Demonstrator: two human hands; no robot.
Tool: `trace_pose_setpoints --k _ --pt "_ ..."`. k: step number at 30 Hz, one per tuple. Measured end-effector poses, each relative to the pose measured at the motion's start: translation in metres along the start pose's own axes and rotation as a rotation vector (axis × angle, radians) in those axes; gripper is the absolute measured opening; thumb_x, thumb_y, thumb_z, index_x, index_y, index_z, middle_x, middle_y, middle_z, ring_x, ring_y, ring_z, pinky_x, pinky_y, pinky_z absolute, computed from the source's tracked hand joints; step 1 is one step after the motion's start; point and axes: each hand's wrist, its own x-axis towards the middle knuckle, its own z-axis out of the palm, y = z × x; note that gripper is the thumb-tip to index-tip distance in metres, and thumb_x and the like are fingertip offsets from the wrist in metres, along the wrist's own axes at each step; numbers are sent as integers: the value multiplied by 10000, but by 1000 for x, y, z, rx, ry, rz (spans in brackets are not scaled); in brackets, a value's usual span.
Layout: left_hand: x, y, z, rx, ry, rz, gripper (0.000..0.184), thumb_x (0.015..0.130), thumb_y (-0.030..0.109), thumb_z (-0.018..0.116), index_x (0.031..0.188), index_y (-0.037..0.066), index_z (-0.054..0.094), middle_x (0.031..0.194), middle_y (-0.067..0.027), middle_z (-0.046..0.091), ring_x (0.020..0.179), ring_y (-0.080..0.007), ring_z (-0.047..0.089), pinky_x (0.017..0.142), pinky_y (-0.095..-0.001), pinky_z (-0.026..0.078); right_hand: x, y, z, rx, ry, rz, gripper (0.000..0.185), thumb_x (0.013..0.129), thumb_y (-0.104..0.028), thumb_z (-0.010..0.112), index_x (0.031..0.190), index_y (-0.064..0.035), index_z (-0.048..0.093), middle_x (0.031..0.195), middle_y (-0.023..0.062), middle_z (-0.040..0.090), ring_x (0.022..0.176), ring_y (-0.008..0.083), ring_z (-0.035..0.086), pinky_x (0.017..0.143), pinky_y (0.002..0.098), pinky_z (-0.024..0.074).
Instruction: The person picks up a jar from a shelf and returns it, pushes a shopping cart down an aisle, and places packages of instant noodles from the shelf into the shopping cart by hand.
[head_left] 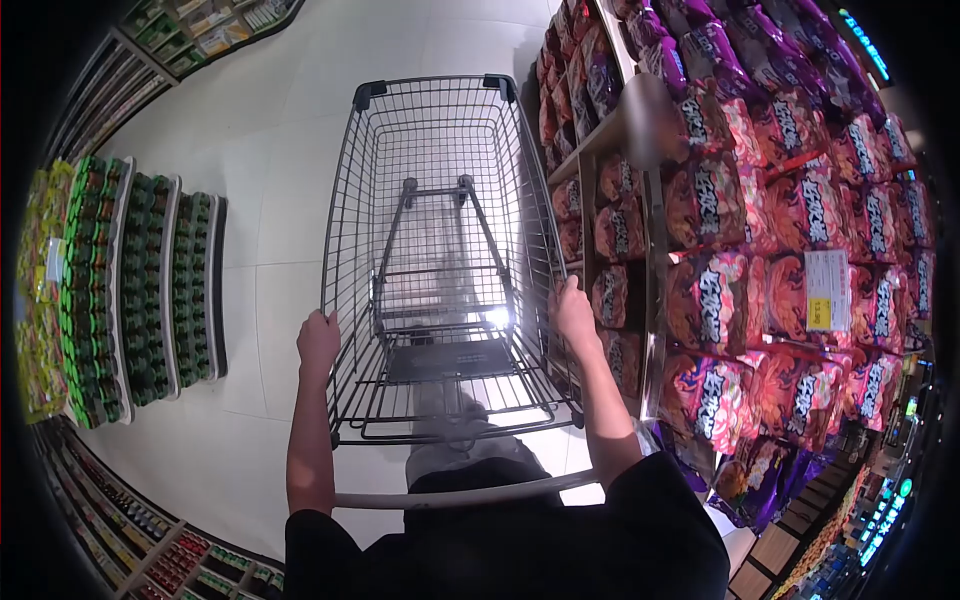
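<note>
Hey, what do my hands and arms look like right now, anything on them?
Your left hand and right hand are ungloved, with bare forearms and no watch showing. Short, plain black sleeves cover your upper arms.

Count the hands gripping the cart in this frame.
2: the left hand on the left side of the cart, the right hand on its right side. Neither is hidden.

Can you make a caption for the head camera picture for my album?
Left hand and right hand hold the sides of a wire shopping cart beside stacked red packets.
</note>
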Motion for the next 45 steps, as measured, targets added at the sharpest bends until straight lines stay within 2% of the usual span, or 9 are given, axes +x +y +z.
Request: trace_pose_setpoints --k 13,23,26,29,36,40,45 --pt "229 102 -64 51 -7 194 361 951 311 533 874 -33 611 853 -243 667 841 -423 645 735 -496 503 164 -83 -21 17 61 132 342 881 -200 567 1003 68 391 832 357 613 820 515 613 744 561 502" --pt "354 191 -98 80 -53 260 373 941 325 539 877 -30 630 862 -243 672 841 -421 650 752 -492 508 261 -117 -44 69 113 256 381 874 -245 615 1016 40 403 847 314 636 831 497 623 767 548 501" --pt "389 225 -106 93 -71 293 367 939 319 537 893 -31 636 867 -241 674 844 -420 650 756 -488 509 291 -118 -48 80 162 275 418 859 -295 646 987 19 402 845 326 627 818 506 615 714 550 507" --pt "423 252 -112 82 -86 318 366 935 317 535 903 -32 640 868 -243 674 848 -423 649 760 -488 509 321 -124 -53 76 178 301 430 851 -301 653 991 23 408 851 319 632 825 500 619 716 543 509" --pt "521 327 -122 164 -48 415 393 925 342 534 891 -34 644 875 -253 667 858 -434 643 774 -507 503 408 -140 -79 96 193 402 464 848 -325 648 1030 35 419 876 314 638 856 484 630 765 535 510" --pt "566 379 -140 112 -114 420 409 933 349 524 887 -38 645 880 -263 668 868 -441 643 778 -508 504 453 -154 -94 77 181 466 479 849 -333 645 1046 35 409 882 317 633 848 479 632 752 532 513" --pt "619 413 -154 152 -152 411 427 940 356 512 902 -46 651 891 -262 671 880 -440 643 789 -502 502 502 -175 -106 74 166 492 468 855 -311 640 1048 35 392 875 323 630 841 483 628 752 538 509"
